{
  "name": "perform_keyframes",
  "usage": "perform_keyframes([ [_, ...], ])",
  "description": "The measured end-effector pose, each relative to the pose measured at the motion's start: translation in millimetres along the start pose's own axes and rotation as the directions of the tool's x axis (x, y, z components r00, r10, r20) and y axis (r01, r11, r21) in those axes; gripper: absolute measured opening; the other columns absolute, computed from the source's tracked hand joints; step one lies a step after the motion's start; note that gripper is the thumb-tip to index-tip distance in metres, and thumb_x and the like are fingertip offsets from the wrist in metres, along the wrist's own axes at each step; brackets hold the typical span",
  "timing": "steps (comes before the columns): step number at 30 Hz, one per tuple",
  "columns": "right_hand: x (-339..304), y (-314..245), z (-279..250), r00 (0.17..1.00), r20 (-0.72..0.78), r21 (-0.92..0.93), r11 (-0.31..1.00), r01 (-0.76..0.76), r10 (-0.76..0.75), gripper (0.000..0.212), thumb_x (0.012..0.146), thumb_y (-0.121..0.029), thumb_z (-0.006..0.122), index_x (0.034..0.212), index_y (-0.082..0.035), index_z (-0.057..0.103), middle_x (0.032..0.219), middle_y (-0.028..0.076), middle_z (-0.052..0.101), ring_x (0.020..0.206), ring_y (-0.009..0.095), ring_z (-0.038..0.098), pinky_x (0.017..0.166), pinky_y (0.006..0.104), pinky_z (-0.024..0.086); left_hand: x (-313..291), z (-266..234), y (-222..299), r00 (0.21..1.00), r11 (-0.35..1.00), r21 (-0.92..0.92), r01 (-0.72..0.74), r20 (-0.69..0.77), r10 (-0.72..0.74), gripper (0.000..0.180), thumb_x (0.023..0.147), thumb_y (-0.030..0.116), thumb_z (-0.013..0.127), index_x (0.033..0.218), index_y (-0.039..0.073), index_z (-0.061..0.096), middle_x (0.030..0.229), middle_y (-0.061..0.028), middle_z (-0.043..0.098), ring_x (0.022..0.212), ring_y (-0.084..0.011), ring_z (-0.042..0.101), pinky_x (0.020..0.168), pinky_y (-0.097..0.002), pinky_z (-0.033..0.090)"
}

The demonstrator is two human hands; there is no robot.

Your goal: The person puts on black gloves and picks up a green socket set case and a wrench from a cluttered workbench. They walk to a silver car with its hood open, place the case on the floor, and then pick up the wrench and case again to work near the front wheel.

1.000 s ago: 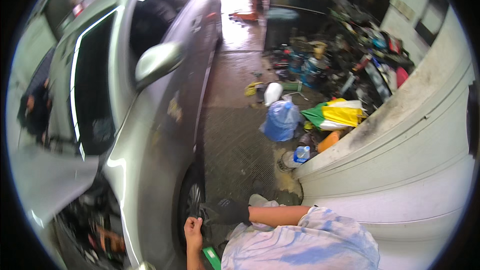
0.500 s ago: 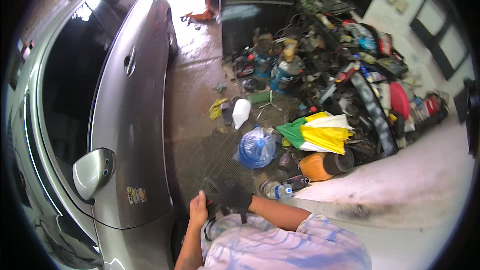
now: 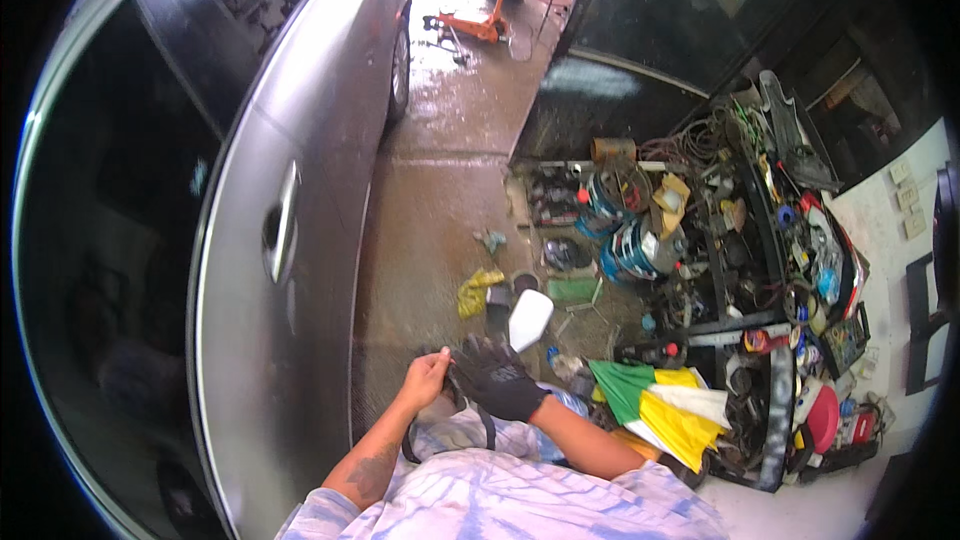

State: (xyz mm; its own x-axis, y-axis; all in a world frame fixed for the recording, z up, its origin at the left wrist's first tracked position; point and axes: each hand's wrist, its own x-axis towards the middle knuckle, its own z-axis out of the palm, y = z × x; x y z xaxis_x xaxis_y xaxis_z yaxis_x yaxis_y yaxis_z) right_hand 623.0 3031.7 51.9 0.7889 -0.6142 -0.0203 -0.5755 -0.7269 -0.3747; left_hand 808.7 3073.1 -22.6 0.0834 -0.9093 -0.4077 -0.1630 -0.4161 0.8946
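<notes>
My right hand (image 3: 497,378) wears a black work glove, and its fingers are spread at chest height. My bare left hand (image 3: 427,378) is right beside it, pinching the glove's edge near the thumb. A dark strap loop (image 3: 412,443) hangs below the two hands; what it belongs to is unclear. Both hands hover over the wet concrete floor (image 3: 430,210), just to the right of a grey car's door (image 3: 300,140).
The car's door handle (image 3: 283,225) is to my left. On the floor ahead lie a white mirror cover (image 3: 530,318) and a yellow rag (image 3: 478,290). At right are a green, yellow and white cloth (image 3: 660,402) and a heap of cables and parts (image 3: 700,240). Far off stands an orange floor jack (image 3: 480,25).
The view has swung along the car from the front wheel and side mirror to the door. My hands have come up from near the wheel and met in front of my chest.
</notes>
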Motion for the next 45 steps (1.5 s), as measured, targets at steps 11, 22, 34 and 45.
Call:
perform_keyframes([
  [11, 269.9, 171.5, -110.0, 1.0, -0.028, 0.039, 0.999, -0.003, 0.004, 0.049, 0.094, -0.033, 0.05, 0.139, -0.013, 0.045, 0.144, 0.021, 0.041, 0.123, 0.042, 0.047, 0.095, 0.0556, 0.039, 316.5, -89.8, 158.0, 0.996, 0.996, 0.055, -0.063, -0.06, 0.067, 0.05, 0.095, 0.039, 0.053, 0.071, -0.004, 0.058, 0.057, -0.0125, 0.05, 0.056, -0.0143, 0.048, 0.058, -0.0364, 0.043],
  [22, 599.9, 406.3, -215.9, 0.951, -0.128, -0.156, 0.952, 0.262, -0.283, 0.038, 0.093, -0.031, 0.048, 0.129, -0.021, 0.056, 0.148, 0.015, 0.039, 0.13, 0.038, 0.042, 0.102, 0.0613, 0.032, 688.6, -188.4, 312.3, 0.993, 0.965, -0.235, -0.114, -0.066, 0.101, 0.036, 0.095, 0.033, 0.057, 0.089, 0.002, 0.072, 0.069, -0.0004, 0.062, 0.068, -0.0088, 0.053, 0.065, -0.0279, 0.044],
  [34, 893.7, 668.7, -312.2, 0.976, -0.083, 0.49, 0.861, -0.137, 0.203, 0.043, 0.092, -0.021, 0.048, 0.126, 0.004, 0.052, 0.132, 0.025, 0.051, 0.128, 0.034, 0.045, 0.104, 0.0508, 0.035, 1149.5, -211.2, 439.4, 0.899, 0.938, 0.341, 0.057, -0.426, 0.1, 0.039, 0.089, 0.032, 0.057, 0.076, -0.003, 0.067, 0.076, -0.0248, 0.065, 0.073, -0.0376, 0.067, 0.069, -0.0481, 0.048],
  [45, 872.6, 1020.6, -357.6, 0.478, -0.181, 0.731, 0.443, -0.519, 0.859, 0.021, 0.088, -0.021, 0.067, 0.087, 0.0, 0.065, 0.079, 0.008, 0.067, 0.074, 0.016, 0.064, 0.066, 0.0325, 0.051, 1527.9, -175.3, 664.9, 0.873, 0.759, 0.542, -0.361, -0.09, 0.48, 0.037, 0.092, 0.031, 0.057, 0.076, -0.002, 0.065, 0.073, -0.0253, 0.062, 0.074, -0.042, 0.063, 0.066, -0.0468, 0.048],
])
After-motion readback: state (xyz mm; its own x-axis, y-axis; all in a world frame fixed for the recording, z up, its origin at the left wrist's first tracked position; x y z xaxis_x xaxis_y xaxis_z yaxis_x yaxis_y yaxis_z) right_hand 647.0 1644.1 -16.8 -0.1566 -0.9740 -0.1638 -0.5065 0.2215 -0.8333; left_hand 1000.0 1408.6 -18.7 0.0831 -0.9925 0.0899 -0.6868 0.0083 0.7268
